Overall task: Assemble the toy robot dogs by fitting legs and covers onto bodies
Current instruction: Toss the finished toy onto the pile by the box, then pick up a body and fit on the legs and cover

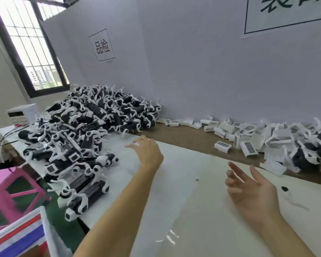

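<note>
Both hands, left hand and right hand, hold nothing, fingers loose; dog pile blurred

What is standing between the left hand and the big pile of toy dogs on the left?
Nothing visible. The left hand, open and holding nothing, hovers over a bare strip of white table, and the pile of toy dogs lies just beyond its fingertips.

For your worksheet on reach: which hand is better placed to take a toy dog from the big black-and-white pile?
Probably the left hand: open, stretched towards the pile of toy dogs. The right hand is open, farther away.
</note>
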Demonstrator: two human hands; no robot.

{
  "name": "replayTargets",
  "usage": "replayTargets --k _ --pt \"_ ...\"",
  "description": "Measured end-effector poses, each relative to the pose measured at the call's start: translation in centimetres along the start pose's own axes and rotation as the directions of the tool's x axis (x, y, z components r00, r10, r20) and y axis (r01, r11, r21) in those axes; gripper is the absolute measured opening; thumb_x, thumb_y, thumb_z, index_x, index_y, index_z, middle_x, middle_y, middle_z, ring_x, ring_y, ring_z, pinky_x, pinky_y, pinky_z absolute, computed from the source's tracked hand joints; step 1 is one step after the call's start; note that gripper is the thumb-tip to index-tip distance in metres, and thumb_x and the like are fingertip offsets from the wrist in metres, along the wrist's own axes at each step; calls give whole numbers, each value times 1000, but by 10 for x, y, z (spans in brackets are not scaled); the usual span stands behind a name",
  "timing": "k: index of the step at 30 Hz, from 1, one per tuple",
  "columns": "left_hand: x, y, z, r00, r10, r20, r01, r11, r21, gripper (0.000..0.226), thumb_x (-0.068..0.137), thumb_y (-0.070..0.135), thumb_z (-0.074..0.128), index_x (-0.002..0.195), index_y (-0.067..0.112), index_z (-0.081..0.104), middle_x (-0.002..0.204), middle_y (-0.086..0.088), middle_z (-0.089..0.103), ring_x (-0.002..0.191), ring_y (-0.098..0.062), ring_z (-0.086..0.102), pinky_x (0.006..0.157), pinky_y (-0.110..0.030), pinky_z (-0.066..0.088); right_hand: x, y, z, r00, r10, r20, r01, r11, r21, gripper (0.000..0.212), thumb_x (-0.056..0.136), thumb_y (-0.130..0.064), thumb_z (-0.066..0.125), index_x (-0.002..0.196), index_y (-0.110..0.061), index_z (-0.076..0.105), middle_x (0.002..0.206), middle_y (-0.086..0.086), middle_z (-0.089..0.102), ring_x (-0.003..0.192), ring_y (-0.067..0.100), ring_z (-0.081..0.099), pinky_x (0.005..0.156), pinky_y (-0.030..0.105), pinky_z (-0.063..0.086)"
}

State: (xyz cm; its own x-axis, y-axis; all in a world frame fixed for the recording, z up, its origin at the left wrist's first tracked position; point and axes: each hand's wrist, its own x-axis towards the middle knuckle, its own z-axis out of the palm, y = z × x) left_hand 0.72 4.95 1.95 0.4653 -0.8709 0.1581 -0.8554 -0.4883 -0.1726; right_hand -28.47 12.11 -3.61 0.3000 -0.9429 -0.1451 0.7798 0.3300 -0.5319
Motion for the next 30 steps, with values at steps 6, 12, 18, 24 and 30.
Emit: replayTargets --k 6,12,18,24,30 --pt "50 -71 24 949 -270 160 160 854 495 56 108 34 47 158 10 43 163 -26 31 135 -51 48 104 -59 49 -3 3 3 999 -18 -29 15 997 -78 48 97 -45 59 114 -3 77 89 11 66 65 21 59 41 25 43" --pt "56 -66 34 968 -129 214 21 895 446 48 109 23 46 156 11 48 159 -20 40 140 -46 41 103 -56 50 0 6 6 1000 -7 -31 3 993 -114 49 98 -44 59 112 -2 78 89 13 66 65 22 60 42 27 43" --pt "53 -40 11 978 200 -64 -166 923 348 37 101 5 55 134 18 65 132 -4 64 127 -33 55 97 -40 50 -10 1 8 998 -26 -54 23 998 -54 47 98 -39 59 117 1 74 89 14 64 65 22 57 42 26 43" --pt "14 39 -13 732 577 -362 -604 795 47 39 95 -7 56 126 17 58 136 -1 58 133 -35 48 104 -43 42 -37 -23 -5 995 -35 -89 25 994 -109 43 89 -35 66 112 0 77 85 13 64 62 20 58 41 24 43" --pt "-119 127 -34 409 500 -763 -906 123 -405 24 95 1 74 115 13 72 127 3 71 114 -27 61 99 -38 46 -81 -63 -42 978 -93 -188 54 978 -204 52 94 -36 64 132 0 64 109 20 74 80 27 73 53 27 56"
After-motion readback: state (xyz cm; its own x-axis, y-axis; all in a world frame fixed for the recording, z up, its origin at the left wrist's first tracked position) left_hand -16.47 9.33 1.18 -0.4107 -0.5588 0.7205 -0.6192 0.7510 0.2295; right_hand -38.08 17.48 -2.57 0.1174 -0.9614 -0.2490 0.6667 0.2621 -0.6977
